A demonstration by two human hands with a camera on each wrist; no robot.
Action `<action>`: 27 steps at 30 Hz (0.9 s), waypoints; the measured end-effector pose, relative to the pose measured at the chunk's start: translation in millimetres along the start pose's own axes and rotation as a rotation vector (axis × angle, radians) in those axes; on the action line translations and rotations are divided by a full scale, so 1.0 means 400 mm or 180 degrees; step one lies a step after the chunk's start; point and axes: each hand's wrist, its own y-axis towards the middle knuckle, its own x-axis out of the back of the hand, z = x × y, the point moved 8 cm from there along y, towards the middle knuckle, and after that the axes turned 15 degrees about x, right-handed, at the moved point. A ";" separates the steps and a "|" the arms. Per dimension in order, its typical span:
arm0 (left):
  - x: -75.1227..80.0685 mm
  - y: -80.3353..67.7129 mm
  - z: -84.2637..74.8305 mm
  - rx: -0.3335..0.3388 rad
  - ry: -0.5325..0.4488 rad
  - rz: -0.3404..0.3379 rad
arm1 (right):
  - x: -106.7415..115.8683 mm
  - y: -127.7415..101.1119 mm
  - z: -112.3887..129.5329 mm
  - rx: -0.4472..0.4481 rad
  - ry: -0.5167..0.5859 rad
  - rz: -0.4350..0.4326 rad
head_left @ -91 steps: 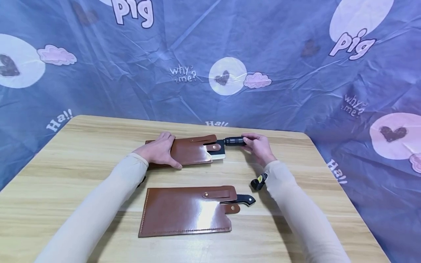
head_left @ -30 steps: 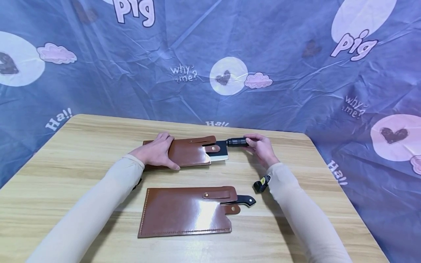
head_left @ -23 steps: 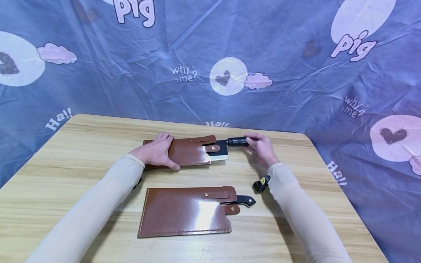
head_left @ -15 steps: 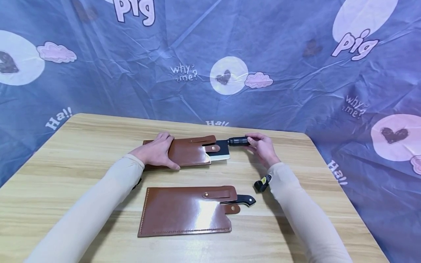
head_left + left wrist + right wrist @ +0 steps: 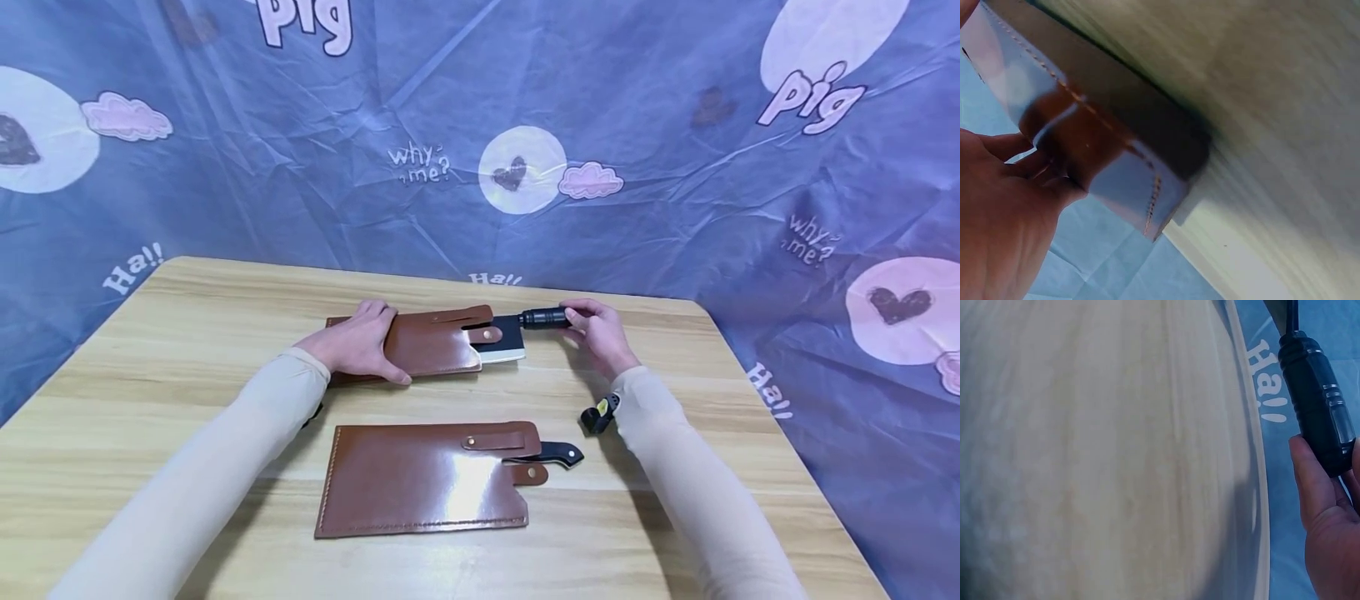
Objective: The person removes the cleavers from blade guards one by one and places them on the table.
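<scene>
At the far middle of the wooden table lies a brown leather sheath with a cleaver partly out of its right end; a strip of blade shows. My left hand lies flat on the sheath's left part, fingers straight, also seen pressing the sheath in the left wrist view. My right hand grips the cleaver's black handle, seen close in the right wrist view as the black handle between my fingers.
Nearer me lies a second brown sheath with a black knife handle poking out at its right. A blue printed cloth hangs behind the table. The table's right edge runs close to my right arm.
My right hand has drawn the cleaver slightly to the right, so a little more blade shows outside the far sheath. My left hand has stayed on the sheath.
</scene>
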 end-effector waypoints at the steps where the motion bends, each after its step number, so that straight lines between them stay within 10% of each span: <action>1: 0.001 0.001 -0.003 -0.0021 -0.0003 -0.0002 | 0.003 0.000 0.001 0.0002 -0.0008 -0.0006; 27: 0.006 -0.012 0.012 0.0029 -0.0001 0.0017 | -0.006 0.004 0.001 0.0060 0.0095 -0.0058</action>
